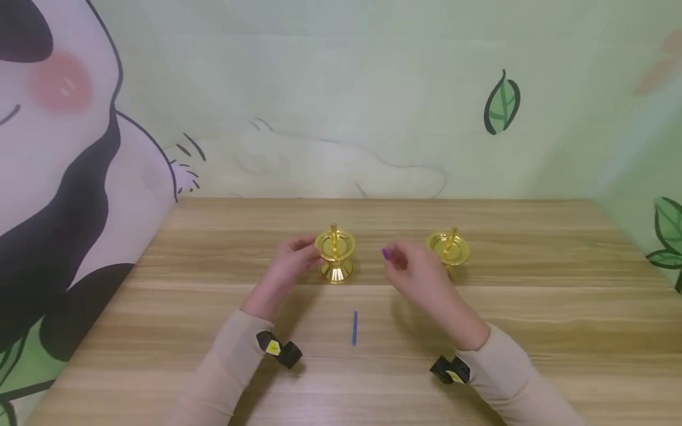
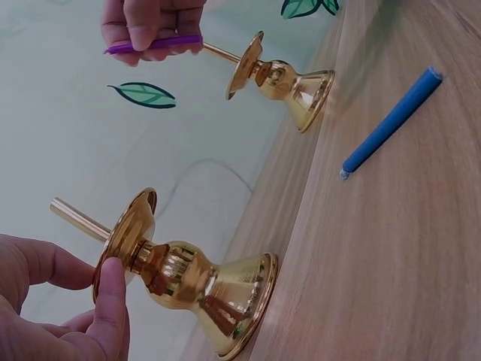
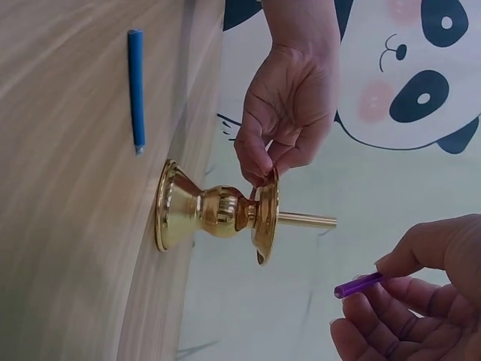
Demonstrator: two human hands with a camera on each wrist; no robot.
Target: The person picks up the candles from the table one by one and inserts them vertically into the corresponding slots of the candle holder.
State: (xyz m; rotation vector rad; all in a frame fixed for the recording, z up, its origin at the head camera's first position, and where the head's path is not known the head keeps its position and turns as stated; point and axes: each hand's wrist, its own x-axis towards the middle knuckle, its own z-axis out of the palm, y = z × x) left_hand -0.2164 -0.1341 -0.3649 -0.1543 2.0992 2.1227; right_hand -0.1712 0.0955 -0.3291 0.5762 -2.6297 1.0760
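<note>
My left hand (image 1: 290,260) pinches the dish rim of a gold candle holder (image 1: 337,272), which stands upright on the table with a thin tube rising from its dish. Between thumb and fingers my right hand (image 1: 418,271) holds a slim purple candle (image 2: 161,45), raised in the air to the right of that holder and apart from it. Behind the right hand stands a second gold candle holder (image 2: 282,79), its base partly covered in the head view. A thin blue candle (image 1: 354,328) with a pale wick end lies on the table, nearer me and between the two forearms.
The wood-grain table (image 1: 160,343) meets a pale green wall (image 1: 330,89) painted with pandas and leaves. On each sleeve cuff sits a small black wrist camera, the left camera (image 1: 279,349) and the right camera (image 1: 450,370), both low over the tabletop.
</note>
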